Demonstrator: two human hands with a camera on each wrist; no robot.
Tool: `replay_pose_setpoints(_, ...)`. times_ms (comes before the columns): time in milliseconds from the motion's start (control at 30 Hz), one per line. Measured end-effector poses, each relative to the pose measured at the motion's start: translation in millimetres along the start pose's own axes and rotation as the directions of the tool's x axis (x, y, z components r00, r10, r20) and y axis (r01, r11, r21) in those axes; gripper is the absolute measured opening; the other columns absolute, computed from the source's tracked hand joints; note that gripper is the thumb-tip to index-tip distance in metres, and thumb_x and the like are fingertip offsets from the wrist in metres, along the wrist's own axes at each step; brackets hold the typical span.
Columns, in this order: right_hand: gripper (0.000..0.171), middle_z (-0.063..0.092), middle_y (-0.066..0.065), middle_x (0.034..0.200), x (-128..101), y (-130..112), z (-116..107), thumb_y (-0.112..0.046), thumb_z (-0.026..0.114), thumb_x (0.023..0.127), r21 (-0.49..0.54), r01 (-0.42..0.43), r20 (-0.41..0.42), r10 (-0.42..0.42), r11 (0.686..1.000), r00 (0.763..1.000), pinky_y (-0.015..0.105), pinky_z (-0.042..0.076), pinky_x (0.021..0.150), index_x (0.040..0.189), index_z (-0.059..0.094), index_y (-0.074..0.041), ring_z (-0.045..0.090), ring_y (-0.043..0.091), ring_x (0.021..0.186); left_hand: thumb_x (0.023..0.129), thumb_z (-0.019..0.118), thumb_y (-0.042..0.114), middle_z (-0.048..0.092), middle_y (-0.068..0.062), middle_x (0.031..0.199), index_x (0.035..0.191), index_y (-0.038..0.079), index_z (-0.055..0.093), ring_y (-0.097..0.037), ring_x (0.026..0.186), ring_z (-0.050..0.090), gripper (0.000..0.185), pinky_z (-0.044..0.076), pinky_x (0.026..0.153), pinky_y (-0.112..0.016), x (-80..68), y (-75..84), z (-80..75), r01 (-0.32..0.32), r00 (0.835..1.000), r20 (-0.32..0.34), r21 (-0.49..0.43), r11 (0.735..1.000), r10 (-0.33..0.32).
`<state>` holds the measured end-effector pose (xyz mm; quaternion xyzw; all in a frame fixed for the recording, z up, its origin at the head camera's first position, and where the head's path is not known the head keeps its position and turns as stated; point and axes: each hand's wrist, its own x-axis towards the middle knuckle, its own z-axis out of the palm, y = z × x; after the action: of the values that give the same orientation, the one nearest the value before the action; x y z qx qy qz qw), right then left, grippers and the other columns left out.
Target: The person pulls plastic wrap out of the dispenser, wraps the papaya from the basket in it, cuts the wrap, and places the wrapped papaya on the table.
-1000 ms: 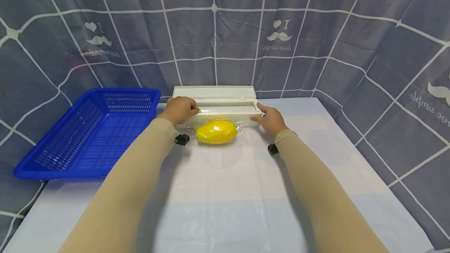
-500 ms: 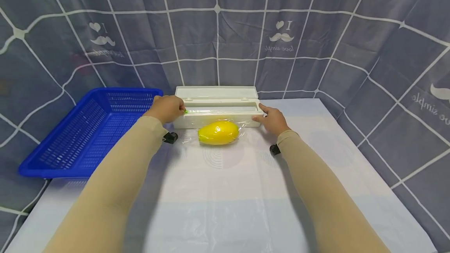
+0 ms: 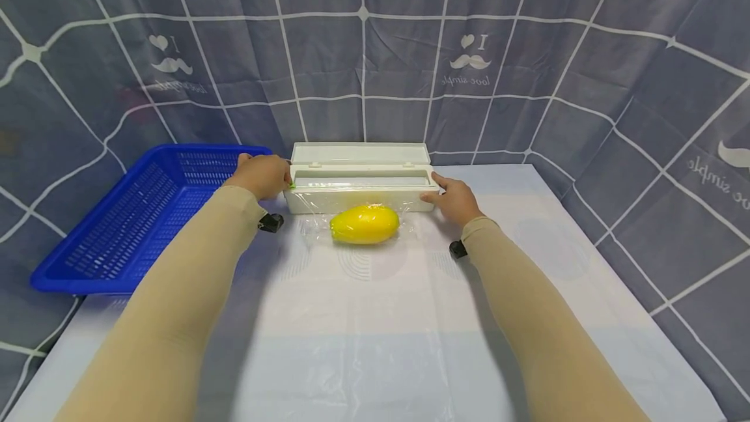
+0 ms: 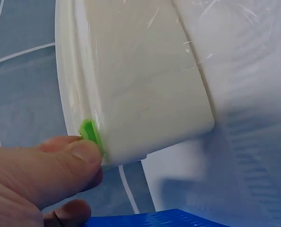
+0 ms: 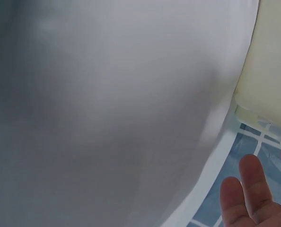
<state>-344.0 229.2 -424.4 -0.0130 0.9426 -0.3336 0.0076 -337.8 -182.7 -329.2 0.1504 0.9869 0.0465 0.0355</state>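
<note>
A white cling film dispenser (image 3: 360, 200) stands at the back of the table, its lid (image 3: 360, 152) tipped back. At its left end, my left hand (image 3: 262, 176) pinches a small green slide cutter (image 4: 90, 134) between thumb and forefinger, on the dispenser's top front edge. My right hand (image 3: 454, 199) holds the dispenser's right end, thumb at the front and forefinger at the upper corner; its other fingers stand out beside it in the right wrist view. Against the dispenser's front lies a yellow oblong fruit (image 3: 364, 224), with clear film over and around it.
A blue plastic basket (image 3: 88, 282) stands at the left, close to my left hand and forearm. Grey checked curtains (image 3: 404, 57) hang behind and along the sides of the table (image 3: 375, 357), which has a pale cloth on it.
My left hand has slid leftward along the dispenser's edge with the green cutter, up to the left end. The film in front now lies looser around the fruit. My right hand keeps its place.
</note>
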Motion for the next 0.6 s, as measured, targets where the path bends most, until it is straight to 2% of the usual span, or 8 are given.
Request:
replay_pose_setpoints(167, 0.08, 0.043, 0.014, 0.166, 1.2, 0.3, 1.3, -0.045, 0.073, 0.099, -0.014, -0.004, 0.011, 0.005, 1.0, 1.0, 0.054, 0.039, 0.122, 0.165, 0.033, -0.022, 0.047, 0.037, 0.149, 0.093, 0.068, 0.008, 0.077, -0.009, 0.107, 0.103, 0.013, 0.079, -0.032, 0.095, 0.066, 0.015, 0.032, 0.1, -0.064, 2.9, -1.3, 1.6, -0.005, 1.0, 0.003, 0.027, 1.0, 0.005)
replay_pose_setpoints(333, 0.081, 0.044, 0.015, 0.165, 2.0, -0.2, 0.4, -0.047, 0.072, 0.099, -0.023, 0.009, 0.018, -0.009, 1.0, 1.0, 0.054, 0.042, 0.119, 0.165, 0.033, -0.021, 0.05, 0.038, 0.145, 0.098, 0.059, 0.009, 0.076, -0.011, 0.105, 0.102, 0.01, 0.076, -0.033, 0.092, 0.064, 0.018, 0.034, 0.098, -0.062, 2.2, 5.9, 2.9, 0.014, 1.0, -0.028, 0.057, 0.998, -0.012)
replay_pose_setpoints(433, 0.081, 0.045, 0.015, 0.165, 2.8, -0.4, -1.0, -0.048, 0.071, 0.099, -0.025, 0.017, 0.022, -0.017, 1.0, 1.0, 0.055, 0.044, 0.117, 0.165, 0.032, -0.021, 0.052, 0.038, 0.143, 0.103, 0.06, 0.02, 0.074, -0.015, 0.115, 0.113, 0.008, 0.075, -0.038, 0.104, 0.065, 0.022, 0.037, 0.1, -0.062, 2.2, 16.8, 6.0, -0.002, 0.999, -0.045, 0.062, 0.998, 0.005)
replay_pose_setpoints(500, 0.081, 0.045, 0.017, 0.164, 2.7, -0.6, -2.1, -0.047, 0.07, 0.1, -0.035, 0.028, 0.03, -0.027, 0.999, 0.999, 0.055, 0.043, 0.118, 0.166, 0.031, -0.02, 0.051, 0.038, 0.144, 0.103, 0.065, 0.028, 0.071, -0.016, 0.124, 0.125, 0.009, 0.073, -0.041, 0.115, 0.064, 0.03, 0.038, 0.104, -0.064, 3.4, 25.1, 9.7, -0.035, 0.998, -0.041, 0.066, 0.997, 0.038)
replay_pose_setpoints(600, 0.082, 0.048, 0.019, 0.162, 3.6, -1.0, -3.1, -0.048, 0.069, 0.1, -0.046, 0.037, 0.042, -0.035, 0.998, 0.999, 0.055, 0.044, 0.116, 0.166, 0.03, -0.02, 0.052, 0.039, 0.143, 0.101, 0.071, 0.029, 0.071, -0.015, 0.129, 0.132, 0.011, 0.071, -0.041, 0.121, 0.065, 0.035, 0.039, 0.109, -0.064, 6.4, 34.2, 16.9, -0.08, 0.996, -0.04, 0.088, 0.993, 0.084)
